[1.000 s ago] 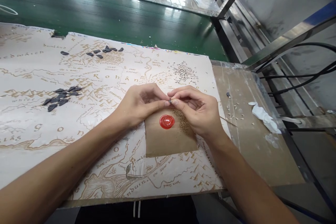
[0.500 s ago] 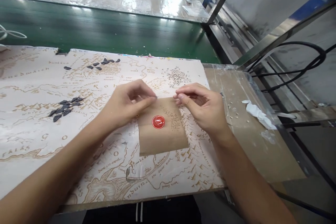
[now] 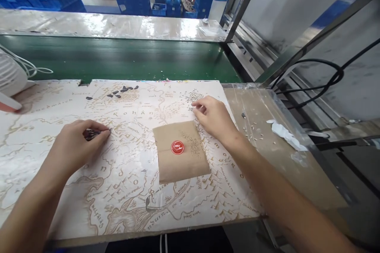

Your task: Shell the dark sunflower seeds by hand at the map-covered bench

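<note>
My left hand is at the left of the map-printed sheet, thumb and forefinger tips pinched together. A tiny dark bit may show at the tips; I cannot make it out. Dark chips lie partly hidden behind that hand. My right hand has its fingertips closed beside a scatter of small pale grains. Whether anything is between them is hidden. Between the hands lies a square of brown paper, bearing a glossy red disc with a white mark and a patch of small specks.
More dark chips lie on the sheet's far part. A crumpled white tissue and loose grains are on the brown board at right. A white device with a cord stands far left. Behind runs a green belt.
My left hand has moved left from the brown paper to the dark chips. My right hand has shifted up to the pale grains. The view has tilted up, showing more background.
</note>
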A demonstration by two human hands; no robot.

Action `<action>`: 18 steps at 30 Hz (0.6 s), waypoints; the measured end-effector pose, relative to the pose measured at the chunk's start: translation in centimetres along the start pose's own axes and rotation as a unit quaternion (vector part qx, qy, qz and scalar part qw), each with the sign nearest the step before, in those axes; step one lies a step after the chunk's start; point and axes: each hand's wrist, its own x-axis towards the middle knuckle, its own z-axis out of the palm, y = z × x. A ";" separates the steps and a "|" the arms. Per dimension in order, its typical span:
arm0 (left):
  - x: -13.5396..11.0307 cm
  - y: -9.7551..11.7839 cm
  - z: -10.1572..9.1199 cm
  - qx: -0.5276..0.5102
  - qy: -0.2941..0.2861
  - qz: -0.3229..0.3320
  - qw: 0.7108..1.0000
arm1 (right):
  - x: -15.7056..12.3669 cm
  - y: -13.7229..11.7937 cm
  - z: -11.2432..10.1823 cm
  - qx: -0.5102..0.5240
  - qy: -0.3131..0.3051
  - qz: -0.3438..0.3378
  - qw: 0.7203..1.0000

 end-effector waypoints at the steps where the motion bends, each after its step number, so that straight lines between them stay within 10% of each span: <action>1: -0.1 -0.5 -0.1 0.010 0.010 0.004 1.000 | 0.7 -0.1 0.3 -0.019 -0.003 -0.018 1.000; 11: 6.5 4.0 1.9 0.021 0.099 0.077 0.992 | 1.3 0.5 1.5 -0.081 -0.043 -0.089 0.992; 18: 11.3 4.5 4.7 0.034 0.088 -0.088 0.992 | -1.6 1.9 0.3 -0.003 0.034 -0.112 0.993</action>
